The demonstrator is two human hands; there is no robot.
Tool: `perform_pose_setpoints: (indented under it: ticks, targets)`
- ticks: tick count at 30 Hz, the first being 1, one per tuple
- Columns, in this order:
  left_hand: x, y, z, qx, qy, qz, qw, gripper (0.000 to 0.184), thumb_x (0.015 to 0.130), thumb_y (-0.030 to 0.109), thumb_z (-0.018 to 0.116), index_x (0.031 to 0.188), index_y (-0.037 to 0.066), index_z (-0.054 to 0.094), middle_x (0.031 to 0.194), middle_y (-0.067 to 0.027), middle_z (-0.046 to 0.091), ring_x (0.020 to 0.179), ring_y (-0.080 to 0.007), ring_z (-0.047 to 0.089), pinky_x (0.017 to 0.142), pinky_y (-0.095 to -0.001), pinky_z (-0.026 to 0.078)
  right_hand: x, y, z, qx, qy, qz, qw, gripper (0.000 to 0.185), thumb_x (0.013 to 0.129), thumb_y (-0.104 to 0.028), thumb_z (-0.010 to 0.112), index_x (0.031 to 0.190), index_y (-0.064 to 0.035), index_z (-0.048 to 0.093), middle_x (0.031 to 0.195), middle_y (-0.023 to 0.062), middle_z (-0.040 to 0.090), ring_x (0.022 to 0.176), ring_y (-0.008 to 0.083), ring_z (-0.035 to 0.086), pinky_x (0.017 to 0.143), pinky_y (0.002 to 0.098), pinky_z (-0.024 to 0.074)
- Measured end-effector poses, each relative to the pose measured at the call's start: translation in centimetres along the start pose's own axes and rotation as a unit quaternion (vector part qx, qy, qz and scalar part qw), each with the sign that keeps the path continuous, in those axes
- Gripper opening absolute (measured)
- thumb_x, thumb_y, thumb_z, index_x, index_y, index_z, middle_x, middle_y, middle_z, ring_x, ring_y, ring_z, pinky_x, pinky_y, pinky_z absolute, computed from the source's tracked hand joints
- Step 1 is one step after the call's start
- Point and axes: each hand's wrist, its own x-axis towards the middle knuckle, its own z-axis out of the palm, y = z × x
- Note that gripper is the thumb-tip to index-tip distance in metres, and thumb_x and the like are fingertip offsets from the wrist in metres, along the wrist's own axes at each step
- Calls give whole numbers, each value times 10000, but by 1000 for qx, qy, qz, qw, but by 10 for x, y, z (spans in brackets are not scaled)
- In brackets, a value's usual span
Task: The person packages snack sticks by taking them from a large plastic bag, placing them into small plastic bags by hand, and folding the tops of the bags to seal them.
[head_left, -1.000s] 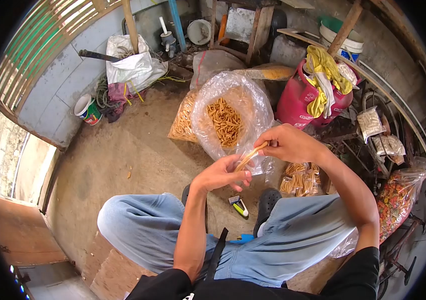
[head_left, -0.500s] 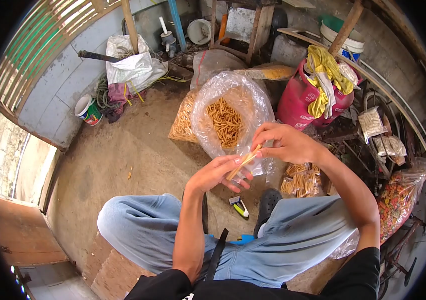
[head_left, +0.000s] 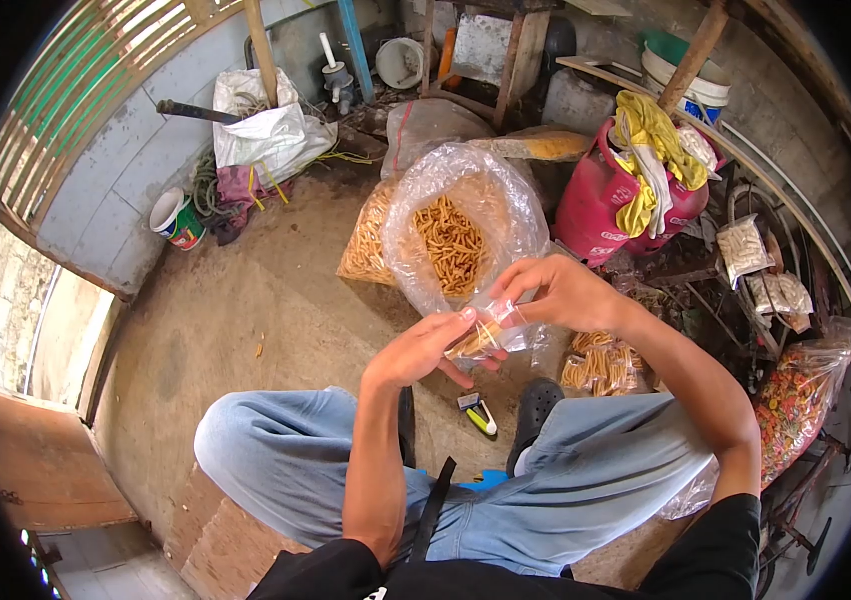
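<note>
Blue denim covers your spread legs, and above the gap between your knees your left hand (head_left: 424, 345) is closed around a small clear packet (head_left: 491, 335), thumb on top and fingers beneath. Slim golden sticks (head_left: 470, 346) lie slantwise in its lower end. Your right hand (head_left: 571, 295) has its thumb and fingertips bent together at the packet's upper end, touching the plastic; whether they pinch it, you cannot tell from this view. On the floor (head_left: 216, 330) below, a green-and-white tool (head_left: 483, 417) lies between your dark shoes (head_left: 538, 405). Filled packets (head_left: 601, 362) lie bunched beyond your right knee. Farther out, a large clear bag (head_left: 521, 220) stands open, brown sticks (head_left: 453, 245) inside. Pink cylinders (head_left: 586, 195) stand toward the floor's far right corner, a white sack (head_left: 281, 140) toward its far left.
</note>
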Motion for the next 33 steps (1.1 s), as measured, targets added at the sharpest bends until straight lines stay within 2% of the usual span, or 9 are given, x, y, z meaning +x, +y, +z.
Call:
perform_pose_setpoints:
  ticks: [6,8,11,14,16,20,23,26,33]
  targets:
    - [-1,2,2,62,30,9,998,559,995,468,284,1271,44,520,1102,-104,634,933,-198,625,598,-305,547,2,3,9,-13,-16,-34,999,177,801,-119,712,974,-80,716,969,70,656,911,164,612,803,285,472]
    - [-2,2,3,85,49,8,995,551,1000,456,283,1257,34,528,1120,-98,628,931,-190,621,584,-297,543,3,-1,9,21,-27,67,997,205,833,-41,650,1031,-70,695,895,42,665,817,126,623,680,254,511]
    - [-1,2,1,127,125,22,984,568,992,471,309,1199,0,549,1095,-117,639,880,-186,641,530,-262,526,3,-2,8,56,24,104,993,241,856,21,577,1065,-48,677,886,38,673,777,91,623,588,229,531]
    - [-2,5,-3,98,203,61,972,566,986,473,327,1148,-14,563,1041,-134,657,798,-186,661,472,-213,491,4,0,5,108,89,93,986,272,862,51,527,1075,-37,672,916,54,680,821,93,627,618,241,557]
    - [1,1,-8,-3,298,196,934,553,981,469,351,1131,-18,567,1000,-149,669,721,-188,669,408,-176,439,5,3,1,109,116,51,986,275,868,49,528,1084,-44,671,955,62,678,841,103,631,626,248,561]
    - [2,4,-4,-88,293,261,916,464,976,410,415,1151,7,566,1052,-129,656,891,-176,646,669,-274,520,7,1,1,155,195,-48,967,267,883,30,547,1107,-58,663,1031,75,671,870,127,638,657,268,571]
    - [12,4,5,-140,343,306,877,350,971,316,476,1140,28,583,1045,-100,652,957,-180,625,820,-344,505,6,-5,2,192,187,-30,963,242,888,-2,573,1108,-54,661,1062,78,664,880,131,638,680,269,571]
    - [17,-4,1,-219,313,346,857,250,956,225,526,1107,42,605,1014,-86,658,920,-182,637,815,-355,522,5,-9,7,188,178,-20,966,237,892,-25,582,1118,-45,653,1060,73,665,886,137,640,694,272,569]
    - [15,-2,5,-240,352,335,840,223,951,220,541,1046,34,620,980,-84,668,899,-189,653,779,-359,548,4,2,16,126,149,16,981,218,860,-61,649,1070,-96,694,938,14,683,708,47,590,571,197,475]
